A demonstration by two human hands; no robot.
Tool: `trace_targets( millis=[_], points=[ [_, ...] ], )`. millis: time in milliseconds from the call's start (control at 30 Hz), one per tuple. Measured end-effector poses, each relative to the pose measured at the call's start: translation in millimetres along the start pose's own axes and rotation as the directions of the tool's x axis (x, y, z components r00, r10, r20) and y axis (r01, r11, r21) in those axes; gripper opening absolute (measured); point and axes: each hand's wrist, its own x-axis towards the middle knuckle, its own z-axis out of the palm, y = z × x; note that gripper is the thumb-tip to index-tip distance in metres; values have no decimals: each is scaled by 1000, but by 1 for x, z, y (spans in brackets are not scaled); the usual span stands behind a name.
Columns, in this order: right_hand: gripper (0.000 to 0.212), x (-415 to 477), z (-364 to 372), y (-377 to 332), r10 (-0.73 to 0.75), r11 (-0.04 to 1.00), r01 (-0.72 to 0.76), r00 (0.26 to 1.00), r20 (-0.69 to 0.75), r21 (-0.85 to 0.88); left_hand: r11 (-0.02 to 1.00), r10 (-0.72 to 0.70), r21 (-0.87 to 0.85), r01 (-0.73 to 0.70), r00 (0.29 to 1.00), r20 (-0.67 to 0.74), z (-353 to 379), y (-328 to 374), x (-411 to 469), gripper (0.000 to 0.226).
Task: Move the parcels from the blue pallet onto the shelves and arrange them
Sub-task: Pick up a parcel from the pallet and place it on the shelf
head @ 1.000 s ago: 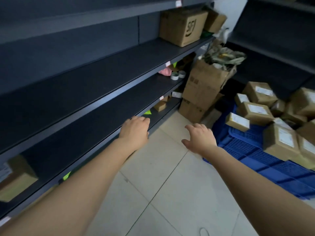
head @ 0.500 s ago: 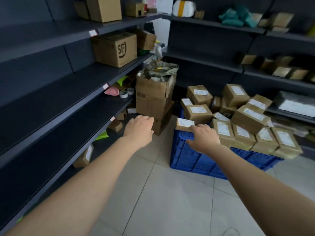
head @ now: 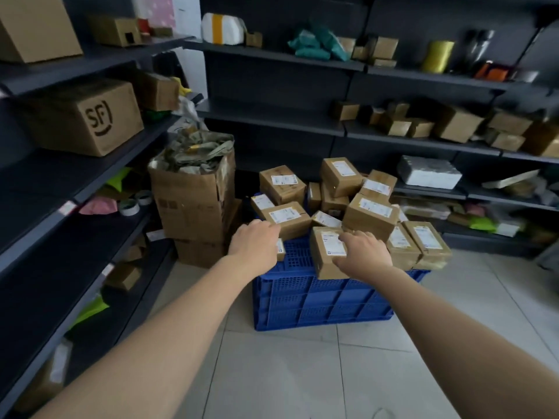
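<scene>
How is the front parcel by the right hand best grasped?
Span the parcel across its long sides from above and front: it lies label-up at the pallet edge, its left side and front end free. The right hand hovers over it.

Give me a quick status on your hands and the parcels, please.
Left hand open over blue pallet corner. Right hand open at front parcel, no grip yet. Parcels heaped on pallet. Tall carton alongside, clear.

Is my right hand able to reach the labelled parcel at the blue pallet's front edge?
Probably yes: the right hand is right at that parcel, fingers over its label, with nothing between them.
</scene>
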Motion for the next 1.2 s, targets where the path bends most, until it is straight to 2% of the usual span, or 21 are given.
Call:
trace_targets(
  millis=[167, 367, 833, 1200],
  points=[
    [48, 32, 8, 29, 70, 998, -70, 997, 44, -3, 998, 63, -10, -62, 997, 49, 15, 15, 48, 26],
    [51, 80, 28, 66, 103, 994, -104, 990, 92, 11, 995, 99, -28, -97, 991, 90, 48, 33, 108, 29],
    [50, 196, 107, 148, 66, 993, -94, 948, 311, 77, 997, 24, -80, 2, 946, 323, 152, 80, 229, 34],
    [46, 278, 180, 178, 136, 956, -245, 857, 498, 160, 979, -22, -160, 124, 851, 525, 260, 86, 298, 35]
  ],
)
